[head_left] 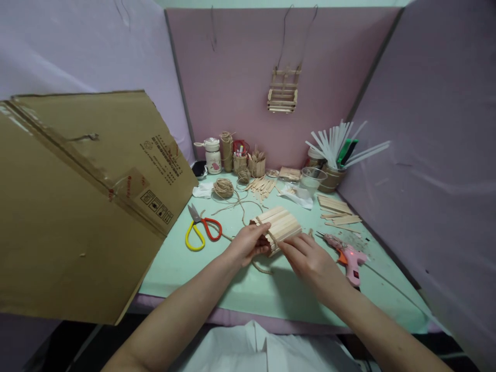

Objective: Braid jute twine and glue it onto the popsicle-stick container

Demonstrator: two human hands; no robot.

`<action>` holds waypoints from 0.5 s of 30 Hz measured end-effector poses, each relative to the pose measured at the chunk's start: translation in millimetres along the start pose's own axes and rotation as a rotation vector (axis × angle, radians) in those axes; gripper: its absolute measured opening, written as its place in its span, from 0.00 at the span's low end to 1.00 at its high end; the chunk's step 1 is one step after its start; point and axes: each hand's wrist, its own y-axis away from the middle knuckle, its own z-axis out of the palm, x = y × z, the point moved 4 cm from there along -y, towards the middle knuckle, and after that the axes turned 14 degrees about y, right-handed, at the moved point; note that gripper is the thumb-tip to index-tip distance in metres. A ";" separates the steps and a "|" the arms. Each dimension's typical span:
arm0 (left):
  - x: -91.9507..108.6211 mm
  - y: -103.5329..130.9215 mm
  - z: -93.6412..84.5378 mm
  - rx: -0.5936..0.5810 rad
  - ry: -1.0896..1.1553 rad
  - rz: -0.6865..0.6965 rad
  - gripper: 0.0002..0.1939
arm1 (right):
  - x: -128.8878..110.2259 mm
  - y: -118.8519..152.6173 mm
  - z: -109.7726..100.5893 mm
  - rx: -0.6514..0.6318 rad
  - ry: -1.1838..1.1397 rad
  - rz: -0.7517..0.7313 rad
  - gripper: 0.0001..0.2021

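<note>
A small cylinder of pale craft sticks [282, 221] lies tilted on its side between my hands, above the near middle of the table. My left hand [250, 244] grips its left end, thumb on top and fingers curled beneath. Round that end runs a strand of twine [272, 237]. The fingers of my right hand [308, 258] are pinched together at the twine on the cylinder's near side; the fingertips are partly hidden. A loose tail of twine [262, 269] hangs below the left hand.
Scissors [197, 222] with yellow and red handles lie left. A pink glue gun [351, 258], its light on, lies right with a cord. Behind are a twine ball [223, 188], loose sticks [262, 187] and a pot of glue sticks [332, 178]. A large cardboard sheet [85, 206] stands left.
</note>
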 end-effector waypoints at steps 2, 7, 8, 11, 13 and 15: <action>0.5 -1.2 -1.3 -0.002 -0.066 0.023 0.14 | -0.6 1.1 1.6 0.007 -0.005 0.010 0.12; -0.9 -7.5 -4.2 -0.019 -0.109 0.064 0.15 | -0.9 5.2 7.1 0.005 -0.020 0.027 0.12; -1.1 -8.3 -4.6 -0.016 -0.114 0.069 0.15 | -1.0 5.8 8.1 0.002 -0.023 0.029 0.12; -0.7 -8.4 -5.4 -0.006 -0.127 0.068 0.16 | -1.9 6.4 9.1 0.009 -0.033 0.034 0.12; -0.4 -6.4 -5.3 -0.010 -0.113 0.058 0.18 | -2.8 6.2 9.1 0.017 -0.042 0.041 0.12; -1.1 -3.1 -4.4 -0.025 -0.076 0.064 0.21 | -3.8 6.1 9.3 0.027 -0.052 0.053 0.12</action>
